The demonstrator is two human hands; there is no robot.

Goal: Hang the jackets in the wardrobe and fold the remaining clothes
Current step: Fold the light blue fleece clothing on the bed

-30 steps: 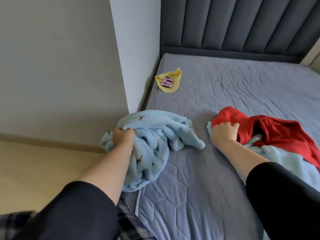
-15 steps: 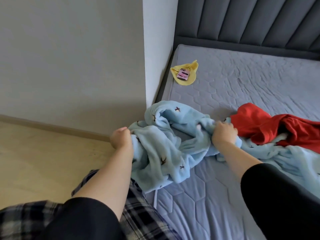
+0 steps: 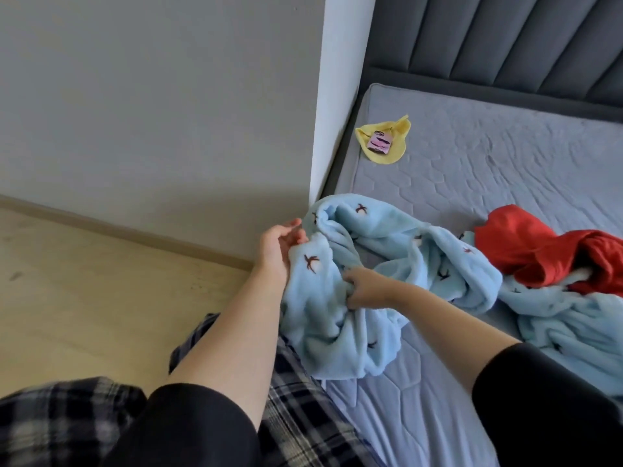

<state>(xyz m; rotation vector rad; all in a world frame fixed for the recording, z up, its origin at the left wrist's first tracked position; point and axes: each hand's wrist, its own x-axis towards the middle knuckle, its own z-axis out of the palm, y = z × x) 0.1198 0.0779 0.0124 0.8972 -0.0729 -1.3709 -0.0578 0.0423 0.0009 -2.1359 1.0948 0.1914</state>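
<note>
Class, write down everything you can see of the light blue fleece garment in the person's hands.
The light blue fleece garment looks soft and plush, dotted with small dark motifs. It lies crumpled at the mattress edge, partly drooping over the side. The left hand holds its left edge; the right hand grips a bunch at its middle.

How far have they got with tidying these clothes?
Nothing in view looks folded yet. In hand: the left hand and right hand grip a crumpled light blue fleece garment at the mattress edge. Left: that fleece, plus the red garment heaped beside it.
</note>
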